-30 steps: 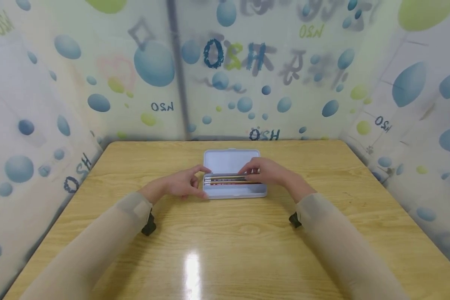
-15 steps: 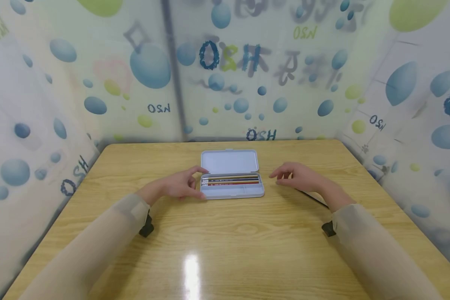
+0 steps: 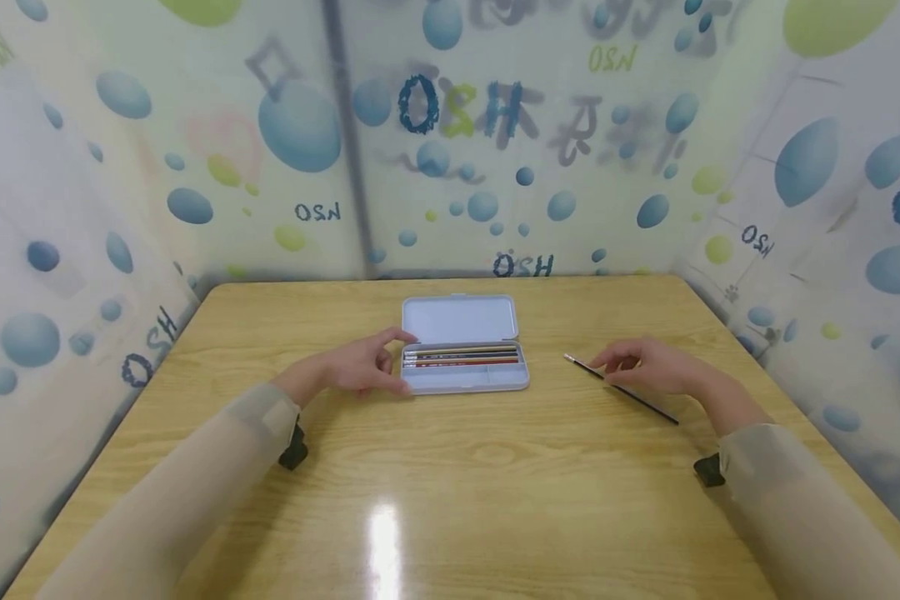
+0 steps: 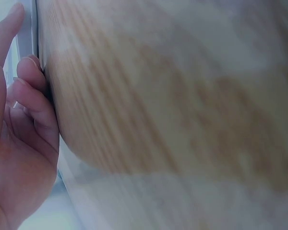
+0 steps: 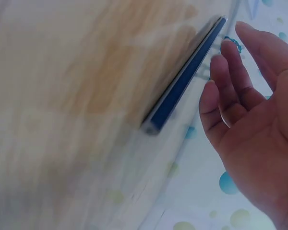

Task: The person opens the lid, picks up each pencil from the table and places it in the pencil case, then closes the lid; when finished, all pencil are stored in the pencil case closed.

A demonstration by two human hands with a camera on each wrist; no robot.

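A pale pencil case [image 3: 446,383] lies with its lid raised on the table, several pencils [image 3: 461,361] side by side in its rear compartment. At its left end, my left hand [image 3: 356,367] holds the case between thumb and index finger; the other fingers are curled in. To the right, a dark pencil [image 3: 648,406] with a pale eraser end lies slantwise on the wood. Over that pencil hovers my right hand [image 3: 656,367], fingers bent. In the right wrist view the fingertips [image 5: 210,91] appear apart from the dark pencil [image 5: 182,79].
The wooden table [image 3: 487,492] runs back to a patterned curtain [image 3: 450,200], with more curtain at both sides. The case's raised lid [image 3: 460,319] leans back behind its tray. A front compartment of the case has a small divider.
My right hand has moved from the pencils in the case rightwards to the dark pencil on the table. The left hand has stayed at the case's left end.
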